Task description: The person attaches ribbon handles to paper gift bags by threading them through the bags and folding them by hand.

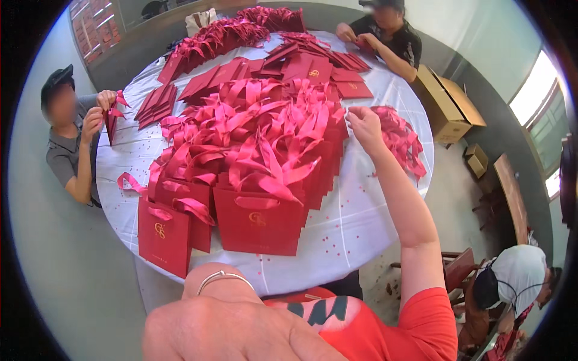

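Note:
My right hand (365, 127) reaches out over the table at the right edge of a big cluster of standing red paper gift bags (259, 219). Its fingertips are drawn together; whatever is between them is too small to make out. Beside that hand lies a heap of loose pink-red ribbons (400, 144). Broad satin ribbons (265, 150) rise from the bag tops in a tangle. My left hand (235, 331), with a silver bangle (220, 278) at its wrist, fills the bottom close to the camera. Only its back shows; the fingers are hidden.
A round table with a white cloth (355, 240) carries more flat bags (223, 78) and small red dots. One co-worker (72, 135) handles a bag at left, another (391, 39) works at far right. A cardboard box (442, 105) and a seated person (512, 283) are to the right.

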Demonstrator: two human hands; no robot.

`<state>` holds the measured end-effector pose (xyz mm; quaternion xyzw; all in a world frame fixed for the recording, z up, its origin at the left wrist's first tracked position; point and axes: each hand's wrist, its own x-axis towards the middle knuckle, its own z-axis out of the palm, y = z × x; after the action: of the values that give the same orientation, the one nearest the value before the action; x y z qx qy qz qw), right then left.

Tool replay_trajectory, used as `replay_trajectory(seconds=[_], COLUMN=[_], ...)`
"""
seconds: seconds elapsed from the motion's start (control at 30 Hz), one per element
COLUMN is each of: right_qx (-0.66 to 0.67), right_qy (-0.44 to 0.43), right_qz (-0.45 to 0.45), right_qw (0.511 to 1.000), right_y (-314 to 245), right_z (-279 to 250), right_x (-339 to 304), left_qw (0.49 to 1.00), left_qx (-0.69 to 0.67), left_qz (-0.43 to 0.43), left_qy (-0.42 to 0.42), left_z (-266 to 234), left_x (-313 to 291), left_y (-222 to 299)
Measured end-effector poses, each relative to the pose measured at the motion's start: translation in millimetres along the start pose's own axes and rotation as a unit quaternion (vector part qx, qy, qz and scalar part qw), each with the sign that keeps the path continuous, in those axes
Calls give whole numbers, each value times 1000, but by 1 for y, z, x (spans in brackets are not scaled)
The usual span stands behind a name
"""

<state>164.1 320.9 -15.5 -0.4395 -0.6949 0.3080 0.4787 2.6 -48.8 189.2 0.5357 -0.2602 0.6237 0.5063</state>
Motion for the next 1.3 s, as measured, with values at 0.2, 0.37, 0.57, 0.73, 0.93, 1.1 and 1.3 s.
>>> replay_trajectory(seconds=[0.2,0.37,0.57,0.73,0.93,1.1,1.3], right_qx=[277,415,291,422,399,440,452], right_qy=[2,60,70,194,177,102,142], right_qz=[215,405,454,430,514,449,370], right_qw=[937,813,839,774,738,771,799], right_y=[40,46,63,66,51,77,89], right_z=[28,42,46,59,70,68,31], right_x=[79,136,169,172,165,187,201], left_qw=[999,998,995,993,988,988,990], left_qx=[14,41,65,81,104,107,85], left_qz=[-10,-20,-20,-23,-22,-12,18], left_qy=[30,49,74,81,112,112,108], left_z=[-15,-28,-37,-37,-36,-32,-29], left_x=[2,5,6,5,2,3,2], left_y=[9,14,14,17,17,17,18])
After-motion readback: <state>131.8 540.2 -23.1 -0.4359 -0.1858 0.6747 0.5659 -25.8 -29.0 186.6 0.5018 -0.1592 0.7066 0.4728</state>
